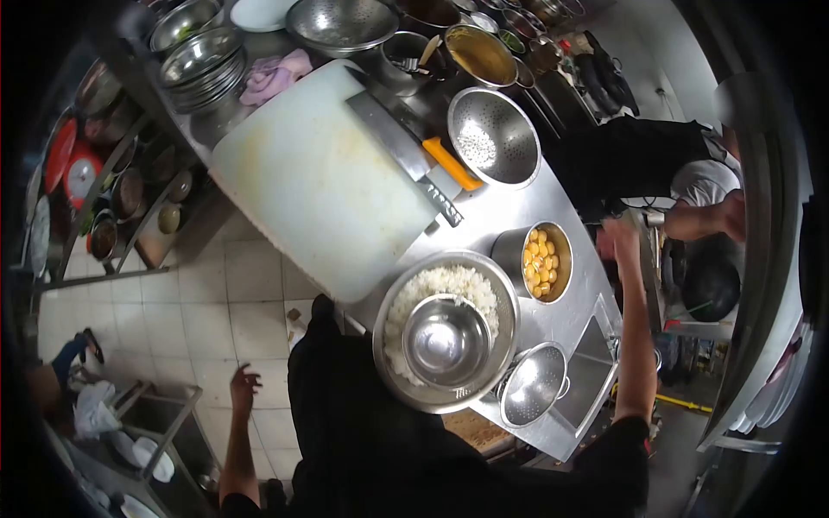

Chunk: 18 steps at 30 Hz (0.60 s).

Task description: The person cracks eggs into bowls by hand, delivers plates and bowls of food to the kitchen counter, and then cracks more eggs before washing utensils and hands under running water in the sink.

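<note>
My left hand (pixel 245 388) hangs over the tiled floor at the lower left, holding nothing, its fingers apart. Out past the counter's right edge reaches my right hand (pixel 618 239), blurred, so its fingers and anything in them are unclear. Nearest to it on the counter is a steel pot (pixel 509 250) of egg yolks (pixel 541 264). In front of my body stands a large steel bowl (pixel 509 345) of white rice (pixel 449 281), with a smaller steel bowl (pixel 446 341) resting on the rice. A small colander (pixel 534 386) sits beside them.
A white cutting board (pixel 311 173) bears a large knife (pixel 384 134) and an orange-handled tool (pixel 452 164). Behind stand a colander (pixel 511 116) with white bits, stacked bowls (pixel 203 69) and a pink cloth (pixel 275 78). Another person's arm (pixel 699 220) is at the right, near a wok (pixel 710 285).
</note>
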Tool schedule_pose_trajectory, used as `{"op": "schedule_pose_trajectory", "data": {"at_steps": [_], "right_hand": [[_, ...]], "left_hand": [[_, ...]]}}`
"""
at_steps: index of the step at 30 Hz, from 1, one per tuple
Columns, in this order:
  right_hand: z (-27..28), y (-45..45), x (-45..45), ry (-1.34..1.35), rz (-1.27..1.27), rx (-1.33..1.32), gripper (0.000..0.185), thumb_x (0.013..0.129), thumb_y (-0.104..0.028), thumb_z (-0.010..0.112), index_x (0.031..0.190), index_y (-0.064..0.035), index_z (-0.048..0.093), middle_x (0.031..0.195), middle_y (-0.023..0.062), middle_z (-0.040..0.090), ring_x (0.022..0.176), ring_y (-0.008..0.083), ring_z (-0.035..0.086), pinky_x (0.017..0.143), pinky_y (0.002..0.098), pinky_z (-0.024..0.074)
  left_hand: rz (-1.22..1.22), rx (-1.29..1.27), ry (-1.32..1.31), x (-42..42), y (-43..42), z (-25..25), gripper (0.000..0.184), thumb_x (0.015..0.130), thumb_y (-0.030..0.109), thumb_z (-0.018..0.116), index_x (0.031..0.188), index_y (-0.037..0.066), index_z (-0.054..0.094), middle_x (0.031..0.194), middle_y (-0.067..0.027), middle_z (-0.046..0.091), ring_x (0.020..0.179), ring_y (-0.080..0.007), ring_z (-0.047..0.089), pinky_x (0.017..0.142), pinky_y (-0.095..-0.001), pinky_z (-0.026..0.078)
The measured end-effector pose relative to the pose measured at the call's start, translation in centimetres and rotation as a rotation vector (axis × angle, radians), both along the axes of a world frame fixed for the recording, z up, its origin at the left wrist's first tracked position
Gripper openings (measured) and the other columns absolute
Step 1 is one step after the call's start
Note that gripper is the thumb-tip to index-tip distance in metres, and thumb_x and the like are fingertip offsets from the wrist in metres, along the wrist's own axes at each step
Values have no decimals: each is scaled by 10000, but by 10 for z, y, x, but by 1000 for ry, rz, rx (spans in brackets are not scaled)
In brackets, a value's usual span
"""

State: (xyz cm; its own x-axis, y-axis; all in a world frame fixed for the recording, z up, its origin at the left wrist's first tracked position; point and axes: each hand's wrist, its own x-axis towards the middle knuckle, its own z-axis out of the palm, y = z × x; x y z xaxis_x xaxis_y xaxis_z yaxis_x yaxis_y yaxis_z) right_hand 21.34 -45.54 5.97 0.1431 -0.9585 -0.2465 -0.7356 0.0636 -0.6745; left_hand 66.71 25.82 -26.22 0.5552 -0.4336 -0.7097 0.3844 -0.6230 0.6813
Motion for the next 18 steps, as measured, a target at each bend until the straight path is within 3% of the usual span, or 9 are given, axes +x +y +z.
{"op": "schedule_pose_trajectory", "data": {"at_steps": [2,4,5,7,9,11,12,14,18], "right_hand": [[8,-36,112,-82,73,-147,221,862,-300,646,876,-80,640,723,11,633,600,93,605,513,219,484],[-20,-109,185,-185,143,-108,196,860,-318,649,845,-123,644,635,-54,519,533,28,475,479,184,367],[-35,-142,220,-112,96,-122,233,839,-354,664,820,-123,639,612,-71,468,508,21,410,464,196,320],[-63,-191,281,131,21,-247,287,803,-338,690,795,-61,617,615,-12,484,552,103,527,489,230,403],[-94,-217,319,162,-15,-280,273,793,-293,699,784,-35,609,632,20,494,572,150,578,494,251,433],[-114,-233,339,58,-113,-25,171,756,-109,686,784,28,588,726,98,540,633,265,640,538,339,545],[-116,-231,345,42,-121,-22,171,756,-109,686,784,28,588,726,98,540,633,265,640,538,339,545],[-109,-224,347,-370,-228,88,105,717,31,641,778,68,565,815,141,566,639,306,647,605,415,603],[-105,-233,317,-353,-278,15,97,713,78,619,778,85,548,818,150,575,652,311,647,663,454,612]], "left_hand": [[75,4,254,-14,24,-44,474,835,144,535,1286,47,428,884,-85,668,645,-151,646,455,-245,467],[50,-28,321,-35,43,-57,478,849,159,513,1302,59,400,893,-107,671,648,-176,656,447,-252,477],[50,-41,356,-42,57,-59,482,842,180,521,1293,54,405,892,-116,672,644,-184,655,452,-257,480],[52,131,373,-50,80,-49,474,847,220,499,1280,47,414,892,-124,674,614,-204,653,457,-283,475],[116,236,311,-47,100,-30,448,839,92,522,1270,40,413,863,-150,654,582,-238,640,461,-302,474],[189,227,265,-29,111,-8,453,834,68,530,1271,49,412,859,-152,649,579,-241,635,457,-303,473],[263,207,233,-17,111,0,460,829,43,538,1271,57,411,854,-153,644,576,-244,631,453,-305,473],[259,221,191,12,111,1,452,838,54,536,1272,65,412,856,-149,642,579,-243,629,452,-306,472],[190,186,121,43,87,-3,448,849,73,537,1279,73,409,860,-144,644,600,-235,634,453,-303,471]]}}
